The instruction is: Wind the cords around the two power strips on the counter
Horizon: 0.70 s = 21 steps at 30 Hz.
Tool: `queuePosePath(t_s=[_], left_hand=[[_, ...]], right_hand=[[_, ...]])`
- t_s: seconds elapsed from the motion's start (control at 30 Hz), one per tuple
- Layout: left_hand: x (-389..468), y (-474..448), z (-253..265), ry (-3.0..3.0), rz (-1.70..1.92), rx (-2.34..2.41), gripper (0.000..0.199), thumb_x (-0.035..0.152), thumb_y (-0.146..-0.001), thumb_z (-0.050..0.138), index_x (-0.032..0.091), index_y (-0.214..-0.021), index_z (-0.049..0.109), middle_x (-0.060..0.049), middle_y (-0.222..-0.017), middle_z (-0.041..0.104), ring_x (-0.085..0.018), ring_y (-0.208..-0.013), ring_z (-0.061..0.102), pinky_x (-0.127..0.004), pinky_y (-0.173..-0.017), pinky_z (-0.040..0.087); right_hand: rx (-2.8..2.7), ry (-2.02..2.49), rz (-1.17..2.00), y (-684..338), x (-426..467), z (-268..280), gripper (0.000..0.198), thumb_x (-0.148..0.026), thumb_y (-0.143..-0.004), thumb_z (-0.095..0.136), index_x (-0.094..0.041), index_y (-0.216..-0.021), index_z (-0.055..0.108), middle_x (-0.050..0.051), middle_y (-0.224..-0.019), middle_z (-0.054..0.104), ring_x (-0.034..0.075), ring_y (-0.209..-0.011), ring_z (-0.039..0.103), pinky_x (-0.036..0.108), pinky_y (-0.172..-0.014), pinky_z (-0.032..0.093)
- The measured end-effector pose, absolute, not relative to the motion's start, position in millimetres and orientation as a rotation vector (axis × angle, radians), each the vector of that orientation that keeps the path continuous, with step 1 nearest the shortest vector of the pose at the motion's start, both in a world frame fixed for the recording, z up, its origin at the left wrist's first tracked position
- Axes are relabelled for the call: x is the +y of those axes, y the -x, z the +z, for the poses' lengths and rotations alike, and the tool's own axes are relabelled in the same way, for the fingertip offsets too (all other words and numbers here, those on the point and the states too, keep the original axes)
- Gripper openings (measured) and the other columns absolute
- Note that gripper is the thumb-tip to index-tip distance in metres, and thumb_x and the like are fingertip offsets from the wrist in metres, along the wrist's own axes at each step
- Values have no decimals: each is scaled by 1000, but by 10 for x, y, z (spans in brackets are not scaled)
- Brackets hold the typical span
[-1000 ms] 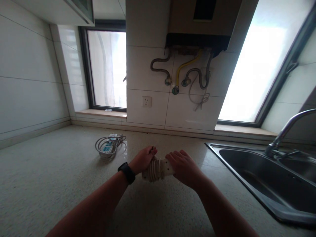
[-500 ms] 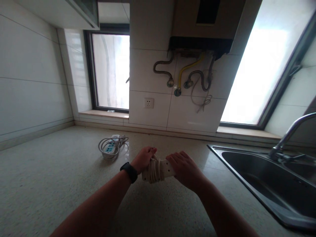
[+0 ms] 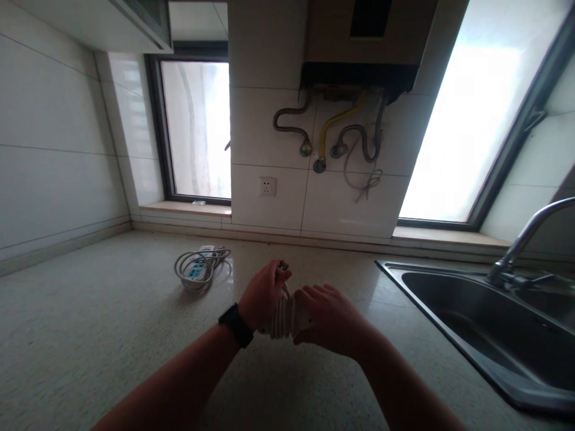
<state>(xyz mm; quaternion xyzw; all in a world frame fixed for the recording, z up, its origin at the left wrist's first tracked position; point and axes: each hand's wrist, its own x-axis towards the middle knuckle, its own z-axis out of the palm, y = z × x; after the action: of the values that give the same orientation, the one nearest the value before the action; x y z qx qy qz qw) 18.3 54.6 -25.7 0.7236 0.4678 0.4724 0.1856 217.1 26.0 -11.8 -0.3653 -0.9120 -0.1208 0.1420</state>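
Note:
Between my hands is a white power strip (image 3: 303,318) seen from above, its pale cord (image 3: 280,317) wound around the middle in several turns. My left hand (image 3: 266,293), with a black watch at the wrist, is closed on the cord's end at the upper left; what looks like the plug shows at the fingertips. My right hand (image 3: 327,317) is wrapped around the strip's right end, thumb below and fingers on top. The fingers hide much of the strip. A second power strip (image 3: 196,270) with blue-green sockets lies farther back on the left, its grey cord looped loosely over it.
A speckled stone countertop (image 3: 112,335) spreads under my hands. At the right is a steel sink (image 3: 476,323) with a curved faucet (image 3: 516,245). A wall socket (image 3: 268,186) sits on the tiles, left of hoses under a water heater (image 3: 368,42). Windows flank both sides.
My right hand has slid left along the strip and now covers more of its right end, with the thumb underneath. The left hand has risen slightly with the cord end.

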Motion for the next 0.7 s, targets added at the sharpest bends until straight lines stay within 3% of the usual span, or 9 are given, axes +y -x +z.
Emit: queuePosePath(t_s=[0.2,0.37,0.7], left_hand=[[631,-122,-257,-1932,1238,1253,36,48,-97,49,16,-105,63,-2,-79,65,-17,-67,59,-28,-64,43],[651,-104,-240,-1900,1222,1225,39,51,-95,51,15,-101,66,0,-73,62,-16,-64,57,-27,-61,40],[820,-11,-334,-1723,1176,1205,66,62,-86,61,11,-126,57,-8,-89,71,-18,-72,64,-27,-65,46]], right_hand=[[-2630,1049,-469,-2139,264,-158,71,-69,-63,83,-23,-112,60,6,-98,71,27,-85,68,37,-73,43],[-2614,1121,-444,-2097,221,-148,71,-77,-64,77,-25,-111,61,4,-94,71,28,-83,69,38,-72,44],[-2580,1190,-377,-2057,280,-185,75,-79,-65,75,-25,-117,62,8,-98,71,32,-90,69,41,-77,46]])
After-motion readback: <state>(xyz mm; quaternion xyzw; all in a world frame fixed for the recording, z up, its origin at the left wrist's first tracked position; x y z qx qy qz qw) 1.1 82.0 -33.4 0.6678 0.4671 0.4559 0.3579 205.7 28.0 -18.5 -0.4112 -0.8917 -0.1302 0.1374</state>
